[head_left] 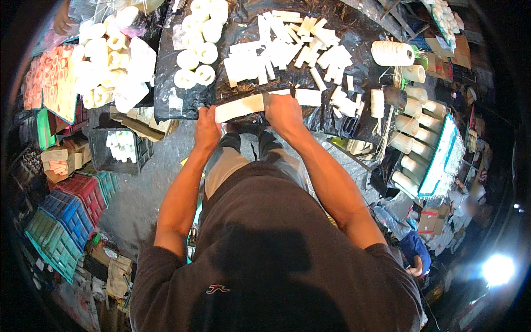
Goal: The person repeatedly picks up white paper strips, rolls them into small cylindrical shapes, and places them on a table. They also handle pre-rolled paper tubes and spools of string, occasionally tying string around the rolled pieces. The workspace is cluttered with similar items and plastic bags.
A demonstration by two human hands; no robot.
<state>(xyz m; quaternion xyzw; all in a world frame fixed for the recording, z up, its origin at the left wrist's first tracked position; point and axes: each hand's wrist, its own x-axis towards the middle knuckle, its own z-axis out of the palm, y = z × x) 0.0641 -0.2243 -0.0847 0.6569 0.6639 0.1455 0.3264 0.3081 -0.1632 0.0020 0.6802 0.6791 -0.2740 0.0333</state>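
Pale strip; left hand grasping its left end; right hand clenched at its right, contents unclear; loose pieces beyond it.

Narrow open lane over the dark table cover between the pale rolls and scattered pale pieces; those pieces block reach straight ahead of the right hand, and a cream spool bounds the right.

A long flat cream strip is showing pale at the near edge of a glossy brownish-black plastic sheet. Ivory ring-shaped rolls are gleaming yellowish-white along its left edge; a cylindrical cream spool is showing fine bands near its right edge.
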